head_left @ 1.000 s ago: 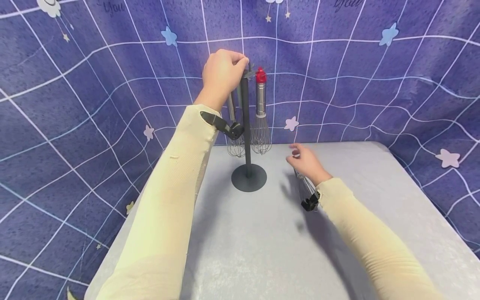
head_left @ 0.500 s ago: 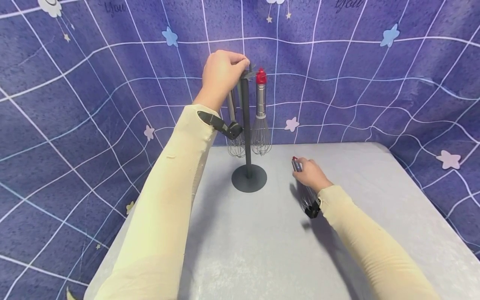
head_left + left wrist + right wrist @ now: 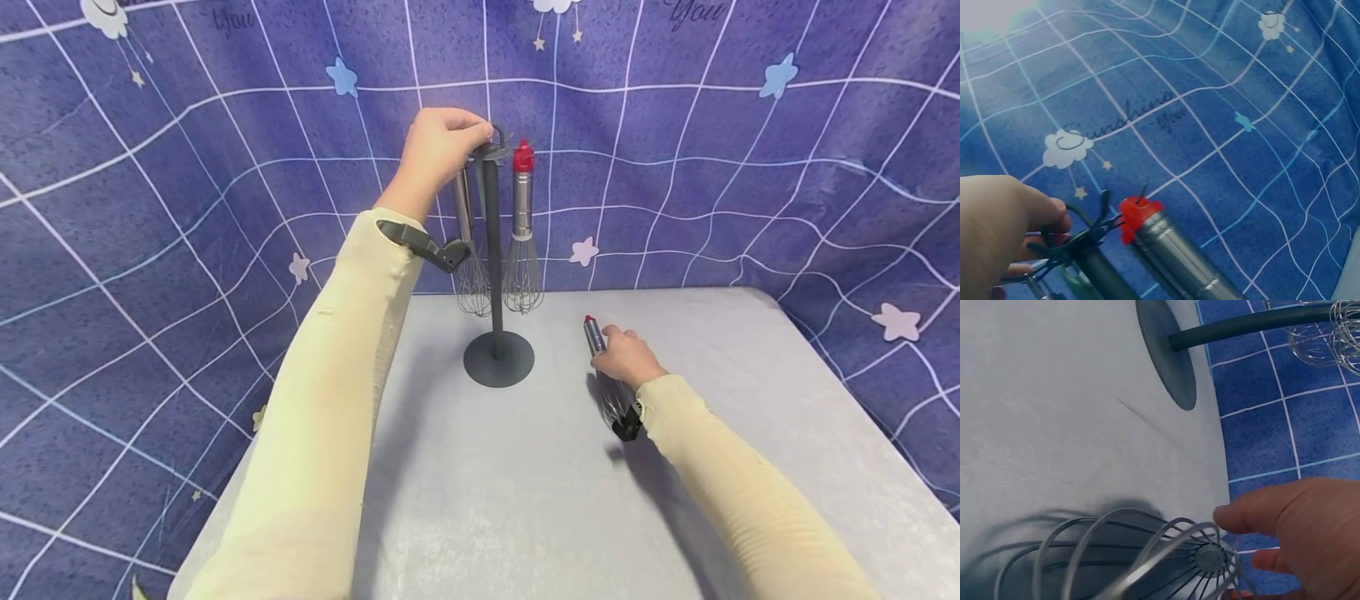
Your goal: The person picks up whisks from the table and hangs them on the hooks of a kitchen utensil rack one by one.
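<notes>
My left hand (image 3: 442, 154) is at the top of a dark metal stand (image 3: 492, 250), its thumb and fingers pinching the wire loop above the hooks. On the stand's right side hangs a steel whisk (image 3: 522, 200) with a red handle end, seen close in the left wrist view as a red tip (image 3: 1138, 215). Another hanging whisk (image 3: 464, 208) is partly behind the left hand and pole. Low over the table at right, my right hand (image 3: 628, 357) holds a red-tipped whisk (image 3: 595, 333) around the lower handle. Its wire loops (image 3: 1116, 575) point toward me; the fingers' undersides are hidden.
The stand's round base (image 3: 513, 375) rests on the pale grey table (image 3: 480, 500). Behind and beside the table hangs a blue grid-patterned cloth (image 3: 675, 192) with stars. The table's back edge lies a little behind the stand.
My right hand has come down and back toward me, from bent fingers by the whisk to a hold low on its handle, baring the red end. The left hand has shifted slightly left.
</notes>
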{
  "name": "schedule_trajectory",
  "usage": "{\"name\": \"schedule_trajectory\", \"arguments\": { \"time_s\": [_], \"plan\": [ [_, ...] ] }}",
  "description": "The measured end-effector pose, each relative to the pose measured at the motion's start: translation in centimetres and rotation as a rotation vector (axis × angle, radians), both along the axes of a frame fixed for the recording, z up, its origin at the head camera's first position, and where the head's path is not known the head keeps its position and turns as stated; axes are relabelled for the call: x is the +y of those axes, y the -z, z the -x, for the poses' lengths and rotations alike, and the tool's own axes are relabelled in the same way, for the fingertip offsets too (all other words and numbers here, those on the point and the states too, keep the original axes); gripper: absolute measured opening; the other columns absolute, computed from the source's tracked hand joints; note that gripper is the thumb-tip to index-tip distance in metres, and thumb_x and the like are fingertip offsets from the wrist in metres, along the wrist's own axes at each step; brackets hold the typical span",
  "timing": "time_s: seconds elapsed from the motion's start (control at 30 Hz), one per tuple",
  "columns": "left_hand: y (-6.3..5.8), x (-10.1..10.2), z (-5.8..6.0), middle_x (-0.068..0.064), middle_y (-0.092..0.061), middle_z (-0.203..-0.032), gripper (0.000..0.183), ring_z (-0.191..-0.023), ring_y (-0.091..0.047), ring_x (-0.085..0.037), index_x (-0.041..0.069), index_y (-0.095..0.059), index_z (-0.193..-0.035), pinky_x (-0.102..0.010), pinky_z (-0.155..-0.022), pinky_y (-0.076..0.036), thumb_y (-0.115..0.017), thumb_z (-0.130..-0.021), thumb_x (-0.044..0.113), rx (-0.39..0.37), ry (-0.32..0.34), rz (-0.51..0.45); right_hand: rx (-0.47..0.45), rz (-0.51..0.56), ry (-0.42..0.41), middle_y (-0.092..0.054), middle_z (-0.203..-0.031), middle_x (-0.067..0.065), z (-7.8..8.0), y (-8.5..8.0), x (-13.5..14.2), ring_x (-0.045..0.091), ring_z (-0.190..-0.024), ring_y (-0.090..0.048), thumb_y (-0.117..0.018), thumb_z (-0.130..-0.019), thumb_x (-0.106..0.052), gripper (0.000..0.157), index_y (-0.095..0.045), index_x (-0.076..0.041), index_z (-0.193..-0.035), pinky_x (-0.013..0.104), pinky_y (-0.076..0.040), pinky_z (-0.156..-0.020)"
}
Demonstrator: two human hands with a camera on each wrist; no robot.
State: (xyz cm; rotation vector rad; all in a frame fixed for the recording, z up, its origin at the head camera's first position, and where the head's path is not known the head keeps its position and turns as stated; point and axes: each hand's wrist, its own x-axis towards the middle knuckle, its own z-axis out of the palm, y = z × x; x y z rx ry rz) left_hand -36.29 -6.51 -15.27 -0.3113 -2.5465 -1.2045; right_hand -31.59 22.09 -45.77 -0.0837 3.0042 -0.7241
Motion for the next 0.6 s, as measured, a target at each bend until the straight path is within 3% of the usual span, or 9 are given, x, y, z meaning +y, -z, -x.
{"name": "schedule_trajectory", "arguments": {
  "time_s": [0.27, 0.6],
  "plan": [
    [0.5, -0.8, 0.8, 0.004, -0.075, -0.111, 0.028, -0.107, -0.061, -0.009, 0.014, -0.079, -0.114, -0.022, -0.094, -0.042, -0.070, -0.095, 0.032, 0.014, 0.105, -0.093, -0.043, 0.004, -0.024, -0.062, -0.099, 0.023, 0.0, 0.8, 0.3, 0.035, -0.088, -0.061, -0.070, -0.082, -0.022, 0.065, -0.047, 0.007, -0.135, 0.052, -0.050, -0.082],
    [0.9, -0.8, 1.2, 0.004, -0.075, -0.114, 0.026, -0.108, -0.061, -0.008, 0.014, -0.079, -0.113, -0.019, -0.095, -0.041, -0.071, -0.095, 0.031, 0.034, 0.126, -0.135, -0.061, 0.036, -0.018, -0.066, -0.094, 0.017, -0.1, 1.0, 0.4, 0.033, -0.084, -0.062, -0.070, -0.084, -0.022, 0.055, -0.048, 0.005, -0.127, 0.050, -0.050, -0.082]
  ]
}}
